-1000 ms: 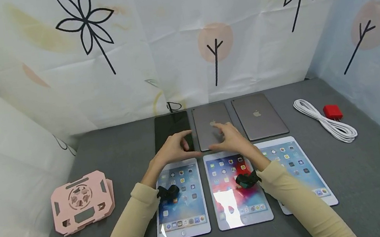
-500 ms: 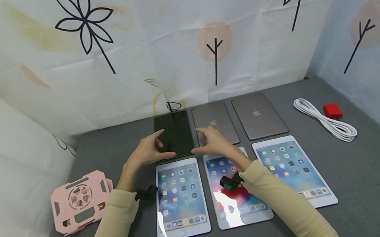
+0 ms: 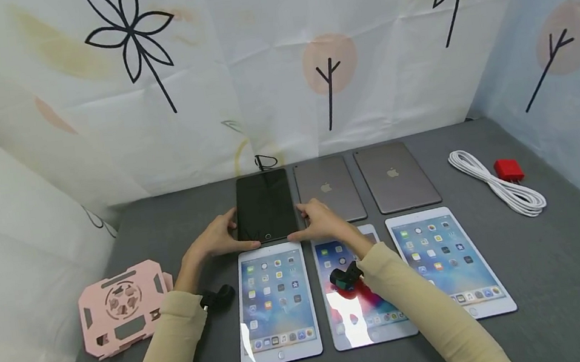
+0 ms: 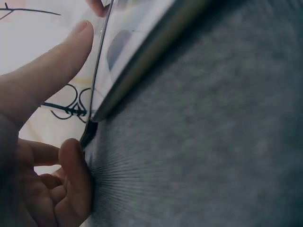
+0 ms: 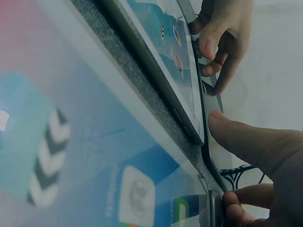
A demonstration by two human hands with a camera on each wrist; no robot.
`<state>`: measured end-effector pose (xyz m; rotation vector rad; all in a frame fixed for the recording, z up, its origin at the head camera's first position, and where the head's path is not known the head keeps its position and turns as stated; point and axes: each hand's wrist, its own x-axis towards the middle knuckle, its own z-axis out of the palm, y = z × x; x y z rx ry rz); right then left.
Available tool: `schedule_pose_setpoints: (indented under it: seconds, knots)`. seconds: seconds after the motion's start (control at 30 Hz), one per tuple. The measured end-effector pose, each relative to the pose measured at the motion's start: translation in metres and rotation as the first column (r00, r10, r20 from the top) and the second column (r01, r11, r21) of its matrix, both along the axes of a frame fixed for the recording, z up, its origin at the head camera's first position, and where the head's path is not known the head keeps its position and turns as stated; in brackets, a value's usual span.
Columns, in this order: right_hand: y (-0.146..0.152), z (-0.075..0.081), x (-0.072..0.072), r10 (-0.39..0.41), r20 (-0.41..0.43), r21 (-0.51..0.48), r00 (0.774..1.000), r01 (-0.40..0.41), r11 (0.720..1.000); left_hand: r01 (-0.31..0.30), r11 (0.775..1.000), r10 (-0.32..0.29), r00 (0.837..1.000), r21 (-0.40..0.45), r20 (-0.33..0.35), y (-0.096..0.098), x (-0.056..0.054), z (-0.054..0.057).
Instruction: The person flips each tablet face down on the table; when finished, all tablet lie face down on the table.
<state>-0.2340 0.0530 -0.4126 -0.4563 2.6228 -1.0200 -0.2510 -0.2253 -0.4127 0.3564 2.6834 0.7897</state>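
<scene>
Nearest to us, two pale yellow sleeves (image 3: pixel 166 350) are reaching in over the grey bench (image 3: pixel 571 266), each wrist wearing a black strap-on camera (image 3: pixel 220 298). Three white tablets are lying in the near row with screens lit: the left one (image 3: pixel 275 305), the middle one (image 3: pixel 359 314), partly hidden under the right arm, and the right one (image 3: pixel 450 248). A pink slotted stand (image 3: pixel 104 309) is lying folded at the left. Beyond the left white tablet, the left hand (image 3: pixel 215 238) and right hand (image 3: pixel 323 220) are holding the black tablet (image 3: pixel 264 203) at its near corners, thumbs along the near edge, fingers curving against the sides. Half a second ago those fingertips were showing over its dark face; a second ago both hands were hovering further right. The tablet itself is staying in its place at the left of the far row. Beside it, a middle grey tablet (image 3: pixel 326 185) and a right grey tablet (image 3: pixel 397 179) are lying back up. Right of these, a coiled white cable (image 3: pixel 508 187) is resting beside a red plug (image 3: pixel 508 169), and patterned cloth (image 3: pixel 262 56) is hanging behind everything.
</scene>
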Motion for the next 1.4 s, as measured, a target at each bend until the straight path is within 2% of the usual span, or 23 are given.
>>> schedule_pose_setpoints:
  seconds: [0.2, 0.33, 0.57, 0.8, 0.93, 1.13, 1.3, 1.4]
  knots:
    - [-0.004, -0.001, 0.001, -0.006, -0.019, 0.05, 1.0, 0.006, 0.999, 0.017, 1.0, -0.017, 1.0, 0.002, -0.02, 0.002, 0.0, -0.003]
    - [-0.007, -0.001, 0.002, -0.01, -0.032, 0.047, 0.999, 0.011, 0.999, -0.005, 1.0, 0.005, 1.0, 0.003, -0.013, 0.002, 0.001, -0.004]
    - [-0.014, -0.006, 0.0, -0.061, -0.045, 0.002, 0.997, 0.061, 0.998, -0.011, 1.0, 0.01, 0.999, -0.024, -0.035, 0.004, 0.0, -0.004]
    - [-0.018, -0.008, 0.001, -0.121, -0.022, -0.084, 0.992, 0.119, 0.989, -0.048, 0.999, 0.048, 0.998, 0.002, -0.046, 0.005, -0.001, -0.007]
    - [-0.019, -0.01, 0.002, -0.146, 0.009, -0.137, 0.989, 0.146, 0.98, -0.073, 0.996, 0.074, 0.997, 0.051, -0.019, 0.003, 0.0, -0.007]
    - [-0.018, -0.013, 0.002, -0.163, 0.068, -0.213, 0.984, 0.174, 0.961, -0.117, 0.984, 0.105, 0.99, 0.136, 0.091, 0.002, 0.001, -0.005]
    - [-0.016, -0.013, 0.001, -0.154, 0.109, -0.265, 0.982, 0.178, 0.948, -0.132, 0.983, 0.117, 0.986, 0.131, 0.116, 0.002, 0.0, -0.003]
    - [-0.014, -0.012, 0.0, -0.115, 0.146, -0.34, 0.983, 0.159, 0.927, -0.137, 0.983, 0.124, 0.986, 0.119, 0.111, 0.004, 0.0, -0.003]
